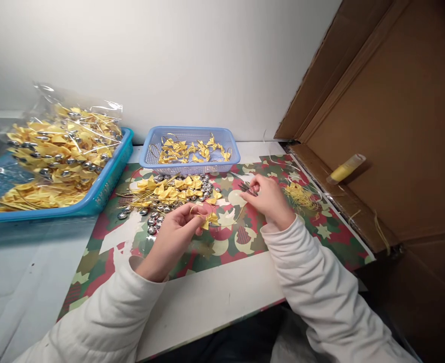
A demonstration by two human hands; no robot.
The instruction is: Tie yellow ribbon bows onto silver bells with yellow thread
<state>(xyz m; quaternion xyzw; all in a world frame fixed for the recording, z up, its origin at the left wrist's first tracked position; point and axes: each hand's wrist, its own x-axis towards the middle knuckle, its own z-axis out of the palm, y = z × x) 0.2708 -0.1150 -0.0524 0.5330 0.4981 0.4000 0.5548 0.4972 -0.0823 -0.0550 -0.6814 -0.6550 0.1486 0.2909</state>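
Note:
My left hand is closed in a pinch on a yellow ribbon bow, just above the patterned mat. A thin yellow cord runs from the bow toward my right hand. My right hand is closed around a small dark metal tool that looks like snips; the fingers cover part of it. Beyond my left hand lies a pile of yellow bows with cords, mixed with shiny silver bells. Whether the cord touches my right fingers, I cannot tell.
A blue basket with several corded bows stands behind the pile. At left, a larger blue basket bears a clear bag of bows with silver pieces. Yellow cord scraps lie right, beside a cardboard wall with a yellow-filled tube.

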